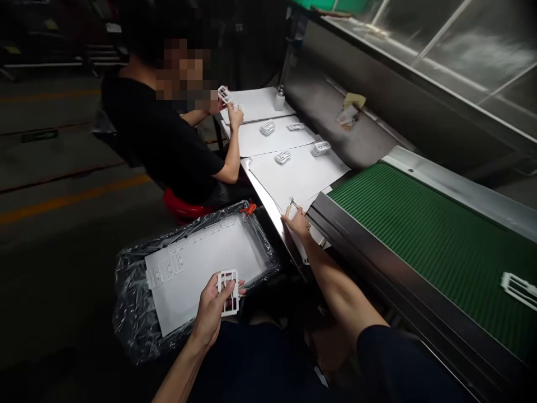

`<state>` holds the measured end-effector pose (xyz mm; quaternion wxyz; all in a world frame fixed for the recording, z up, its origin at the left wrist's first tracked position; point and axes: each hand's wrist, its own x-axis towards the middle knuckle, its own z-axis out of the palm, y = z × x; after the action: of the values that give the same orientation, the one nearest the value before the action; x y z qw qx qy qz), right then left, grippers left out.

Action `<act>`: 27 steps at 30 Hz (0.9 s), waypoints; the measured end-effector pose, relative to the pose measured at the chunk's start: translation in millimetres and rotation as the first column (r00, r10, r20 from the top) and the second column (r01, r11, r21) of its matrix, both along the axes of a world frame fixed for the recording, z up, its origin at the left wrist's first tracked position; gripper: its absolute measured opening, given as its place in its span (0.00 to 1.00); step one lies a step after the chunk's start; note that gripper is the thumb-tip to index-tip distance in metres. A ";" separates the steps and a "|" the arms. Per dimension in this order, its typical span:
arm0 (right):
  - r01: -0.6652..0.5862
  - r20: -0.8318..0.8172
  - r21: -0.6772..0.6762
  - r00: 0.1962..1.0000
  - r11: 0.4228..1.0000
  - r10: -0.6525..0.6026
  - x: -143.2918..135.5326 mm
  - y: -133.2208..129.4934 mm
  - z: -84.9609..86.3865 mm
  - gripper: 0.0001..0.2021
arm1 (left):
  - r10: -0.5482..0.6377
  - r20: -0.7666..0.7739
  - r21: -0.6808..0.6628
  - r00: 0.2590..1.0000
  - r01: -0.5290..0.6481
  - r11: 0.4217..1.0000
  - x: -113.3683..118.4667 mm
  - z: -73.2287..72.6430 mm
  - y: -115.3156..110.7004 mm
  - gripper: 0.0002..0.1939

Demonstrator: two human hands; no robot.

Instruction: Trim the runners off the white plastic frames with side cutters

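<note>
A white plastic frame (229,292) with rectangular openings is gripped in my left hand (215,305), thumb across its front, above the near edge of a plastic-lined tray. My right hand (298,223) reaches to the table's near end and holds a small tool (291,206) with a metal tip and pale handles. White paper (297,173) covers the table beyond it. Stacks of similar white frames (282,157) rest on the paper, with another stack (321,148) farther right.
The tray's black plastic lining (136,302) surrounds a white sheet with several white frames. A seated person (163,134) at left handles a white frame. On the right, a green ribbed conveyor (403,240) carries another frame (520,290). A bottle (279,99) stands at the far end.
</note>
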<state>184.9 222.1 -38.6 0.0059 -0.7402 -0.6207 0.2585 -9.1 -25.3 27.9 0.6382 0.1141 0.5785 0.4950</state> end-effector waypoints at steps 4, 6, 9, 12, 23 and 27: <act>0.081 -0.096 -0.043 0.992 0.996 -0.085 -2.1 9.9 -5.0 0.34 | 0.075 0.223 -0.019 0.972 -0.073 0.997 -6.5 1.3 4.2 0.17; 0.119 -0.165 -0.066 0.978 0.991 -0.128 -3.9 7.1 -2.3 0.31 | 0.092 0.333 -0.027 0.938 -0.088 0.996 -5.0 2.7 5.8 0.18; 0.166 -0.306 -0.129 0.931 0.978 -0.199 -5.4 -13.8 4.0 0.26 | 0.071 0.441 -0.044 0.895 -0.058 0.997 -0.9 3.6 10.7 0.20; 0.162 -0.502 -0.249 0.822 0.955 -0.270 0.3 -65.6 8.3 0.19 | 0.031 0.517 -0.057 0.855 -0.001 0.998 5.9 3.9 19.0 0.19; 0.308 -0.815 -0.418 0.290 0.855 -0.502 55.6 -315.7 41.2 0.08 | -0.260 0.646 -0.006 0.717 0.346 0.938 60.8 20.3 35.1 0.21; 0.501 -0.897 -0.278 0.170 0.820 -0.408 59.8 -339.4 66.2 0.09 | -0.351 0.662 -0.026 0.662 0.488 0.873 88.6 29.6 29.8 0.21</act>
<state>244.7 -117.3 27.6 0.4661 -0.6019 -0.2610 0.5935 79.4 4.5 57.6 0.9007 0.0047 0.3311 0.2812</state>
